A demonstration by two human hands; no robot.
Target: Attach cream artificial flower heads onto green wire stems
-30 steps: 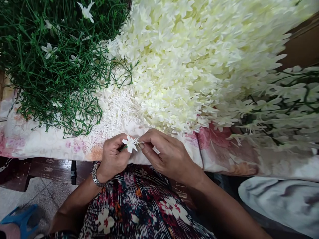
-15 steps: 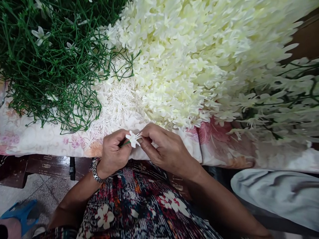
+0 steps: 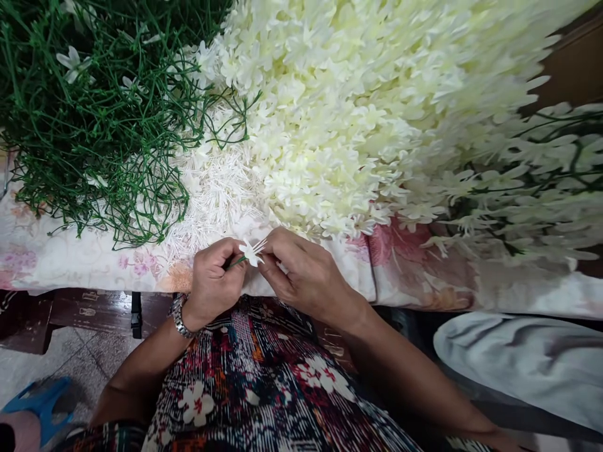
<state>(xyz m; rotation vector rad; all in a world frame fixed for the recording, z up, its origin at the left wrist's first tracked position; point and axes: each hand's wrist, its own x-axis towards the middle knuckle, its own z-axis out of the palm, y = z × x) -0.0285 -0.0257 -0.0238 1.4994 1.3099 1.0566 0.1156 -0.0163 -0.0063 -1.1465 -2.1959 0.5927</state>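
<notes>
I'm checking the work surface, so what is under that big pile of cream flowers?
A floral cloth shows beneath the pile of cream flowers, hanging over the near edge. At its left, thin white sprigs poke out. The surface under the cloth is covered.

A tangled heap of green wire stems lay at the left of the worktop, a few white blooms caught in it. Just beside it sat a pile of thin white stamens, touching a far larger mound of cream petals. At the right lay sprays of pale flowers on green stalks. A flowered cloth covered the worktop. Below were a patterned dress, grey fabric, a tiled floor and something of blue plastic.
</notes>
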